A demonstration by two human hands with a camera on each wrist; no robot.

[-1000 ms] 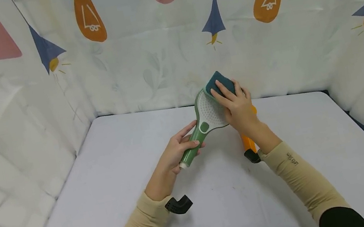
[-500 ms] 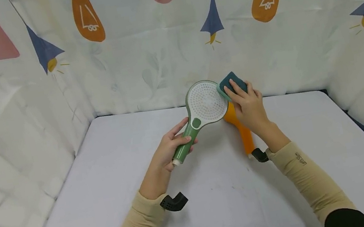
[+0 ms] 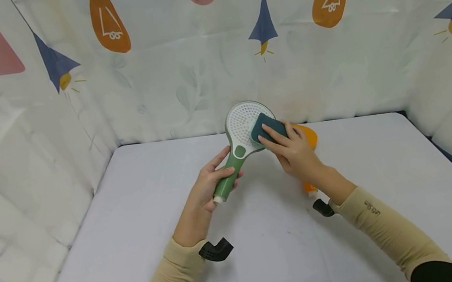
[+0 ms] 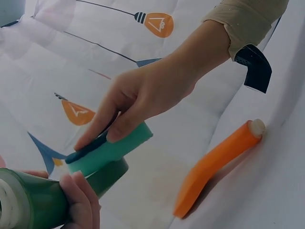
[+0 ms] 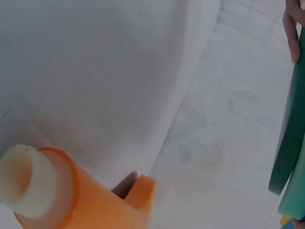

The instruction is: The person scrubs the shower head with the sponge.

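Note:
A green shower head [image 3: 242, 122] with a white nozzle face is held up above the table, tilted, its face toward me. My left hand [image 3: 211, 184] grips its handle, thumb across the front. My right hand [image 3: 299, 156] holds a two-tone sponge [image 3: 267, 128], dark teal on top and light green below, against the lower right of the nozzle face. In the left wrist view, the sponge [image 4: 112, 149] meets the green head's edge, pinched between the right thumb and fingers. Behind the right hand an orange shower head [image 3: 307, 137] lies on the table, partly hidden.
The white-covered table [image 3: 141, 226] spreads under both arms. A white curtain [image 3: 162, 86] printed with lamps and bulbs closes off the back and sides. In the right wrist view, the orange handle [image 5: 102, 205] is close to the camera.
The sponge in my right hand went from the top of the nozzle face out to its right edge, then left and down onto the face. The green shower head shifted slightly left.

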